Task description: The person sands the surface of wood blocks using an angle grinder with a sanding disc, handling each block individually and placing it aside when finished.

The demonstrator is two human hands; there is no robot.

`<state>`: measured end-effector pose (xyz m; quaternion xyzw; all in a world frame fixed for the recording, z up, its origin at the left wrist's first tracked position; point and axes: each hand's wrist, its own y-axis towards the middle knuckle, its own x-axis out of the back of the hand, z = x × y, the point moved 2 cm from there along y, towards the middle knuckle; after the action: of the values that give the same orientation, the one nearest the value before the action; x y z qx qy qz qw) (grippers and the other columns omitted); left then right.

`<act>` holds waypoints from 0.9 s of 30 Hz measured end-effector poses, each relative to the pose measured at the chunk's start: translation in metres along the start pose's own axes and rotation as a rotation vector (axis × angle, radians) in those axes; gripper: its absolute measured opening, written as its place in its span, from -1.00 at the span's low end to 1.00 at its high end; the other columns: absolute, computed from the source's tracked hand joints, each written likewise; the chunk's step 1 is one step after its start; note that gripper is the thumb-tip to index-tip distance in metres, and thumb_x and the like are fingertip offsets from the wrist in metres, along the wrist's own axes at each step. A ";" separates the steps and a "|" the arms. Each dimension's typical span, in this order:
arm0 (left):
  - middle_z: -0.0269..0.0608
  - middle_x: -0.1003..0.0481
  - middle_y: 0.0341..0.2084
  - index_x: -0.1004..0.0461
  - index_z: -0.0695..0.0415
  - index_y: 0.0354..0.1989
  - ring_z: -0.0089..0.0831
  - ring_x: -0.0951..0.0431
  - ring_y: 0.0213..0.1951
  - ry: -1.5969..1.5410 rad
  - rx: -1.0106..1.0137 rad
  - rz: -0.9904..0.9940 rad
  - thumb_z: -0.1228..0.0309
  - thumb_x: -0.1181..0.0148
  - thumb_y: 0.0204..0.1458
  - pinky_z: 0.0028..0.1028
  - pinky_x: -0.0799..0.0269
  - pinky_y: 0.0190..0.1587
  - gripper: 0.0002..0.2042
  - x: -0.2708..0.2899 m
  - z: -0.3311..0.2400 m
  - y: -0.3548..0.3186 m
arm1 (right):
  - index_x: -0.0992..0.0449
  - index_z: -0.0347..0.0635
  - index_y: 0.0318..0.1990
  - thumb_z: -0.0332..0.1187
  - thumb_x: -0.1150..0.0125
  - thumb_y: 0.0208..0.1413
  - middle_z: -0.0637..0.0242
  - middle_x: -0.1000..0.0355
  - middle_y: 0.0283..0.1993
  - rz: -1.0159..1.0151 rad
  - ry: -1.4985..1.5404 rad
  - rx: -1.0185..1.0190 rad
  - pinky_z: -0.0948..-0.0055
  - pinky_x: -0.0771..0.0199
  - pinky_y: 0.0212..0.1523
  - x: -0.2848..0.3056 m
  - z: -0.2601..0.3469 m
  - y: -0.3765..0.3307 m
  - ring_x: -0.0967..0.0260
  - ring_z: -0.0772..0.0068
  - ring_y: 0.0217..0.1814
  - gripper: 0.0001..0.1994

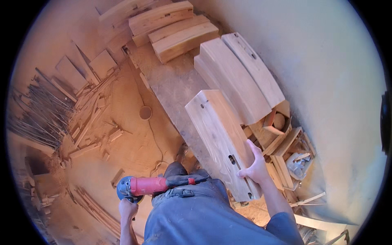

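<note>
Left hand (128, 209) grips red angle grinder (141, 187), left of wood slab (222, 139). Right hand (256, 165), fingers curled on slab's right edge, steadies it on bench (171, 87). Step looks like positioning; grinding likely needs 1 firm hold first.

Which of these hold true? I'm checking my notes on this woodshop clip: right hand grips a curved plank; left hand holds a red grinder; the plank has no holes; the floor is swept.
1. The right hand grips the curved wooden plank. True.
2. The left hand holds a red angle grinder. True.
3. The plank has no holes. False: it shows round holes and slots.
4. The floor is swept. False: wood offcuts and sawdust cover it.
</note>
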<state>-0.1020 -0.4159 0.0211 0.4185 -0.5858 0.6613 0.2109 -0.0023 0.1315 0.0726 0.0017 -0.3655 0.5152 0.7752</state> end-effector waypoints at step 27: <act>0.36 -0.57 -0.49 -0.56 0.43 -0.43 0.23 -0.64 -0.32 0.006 -0.153 0.166 0.55 -0.08 -0.18 0.01 -0.55 -0.24 -0.80 0.171 -0.140 0.240 | -0.23 -0.07 0.43 -0.52 -0.45 -0.49 -0.02 -0.19 0.42 -0.598 -0.740 0.117 0.08 -0.16 0.46 0.181 0.106 0.329 -0.07 -0.06 0.50 0.07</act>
<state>-0.4255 -0.3729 0.0191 0.3489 -0.6666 0.6312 0.1885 -0.2891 0.3902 0.1304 0.3336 -0.5709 0.2542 0.7059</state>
